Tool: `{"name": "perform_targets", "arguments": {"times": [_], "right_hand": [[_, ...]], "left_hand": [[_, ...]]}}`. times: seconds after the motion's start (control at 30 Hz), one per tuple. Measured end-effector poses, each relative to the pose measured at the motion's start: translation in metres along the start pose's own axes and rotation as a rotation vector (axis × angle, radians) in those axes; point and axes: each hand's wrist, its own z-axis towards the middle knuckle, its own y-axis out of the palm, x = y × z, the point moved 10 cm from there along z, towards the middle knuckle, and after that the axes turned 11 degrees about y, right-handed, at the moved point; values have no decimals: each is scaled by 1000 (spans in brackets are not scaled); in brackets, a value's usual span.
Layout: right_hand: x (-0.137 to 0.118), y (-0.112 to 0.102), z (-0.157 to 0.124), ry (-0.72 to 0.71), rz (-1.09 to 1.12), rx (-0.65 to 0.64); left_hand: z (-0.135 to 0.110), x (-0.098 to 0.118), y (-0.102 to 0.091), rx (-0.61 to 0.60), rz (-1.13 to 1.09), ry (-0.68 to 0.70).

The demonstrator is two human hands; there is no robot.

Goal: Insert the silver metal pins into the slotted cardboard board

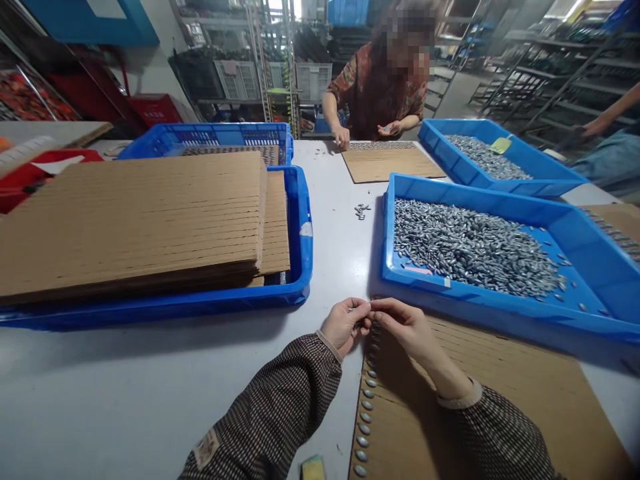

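Observation:
My left hand [344,324] and my right hand [403,325] meet at the top left corner of a ribbed cardboard sheet [500,400] that lies in front of me. Both are closed, fingertips pinched together over small grey metal pieces. A column of these metal pieces [367,407] is stuck along the sheet's left edge, running from my fingers down to the near edge. Right behind my hands stands a blue tray [590,267] heaped with several hundred loose metal pieces [465,243].
A blue tray [300,267] at left holds a stack of cardboard sheets [130,213]. Across the table a person works at another cardboard sheet [390,162] beside a second tray of pieces [480,155]. A few loose pieces [361,211] lie mid-table. Another person's arm is at far right.

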Motion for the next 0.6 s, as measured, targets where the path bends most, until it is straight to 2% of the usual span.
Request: {"name": "perform_targets", "arguments": {"times": [0.1,0.2,0.27,0.37,0.47,0.6], "right_hand": [[7,-5,-4,55,128,-12],[11,-12,-10,96,207,32],[13,-22,-15,112,241,89],[21,-44,-22,130,267,200],[26,-59,-28,96,144,254],[17,-55,-33,-78,-281,280]], "left_hand": [[-5,-4,9,-38,-11,-37],[-9,-11,14,-37,-18,-75],[-7,-11,9,18,-32,-77],[0,-1,-10,163,-62,-42],[5,13,-28,270,-68,6],[3,15,-28,283,-43,25]]}}
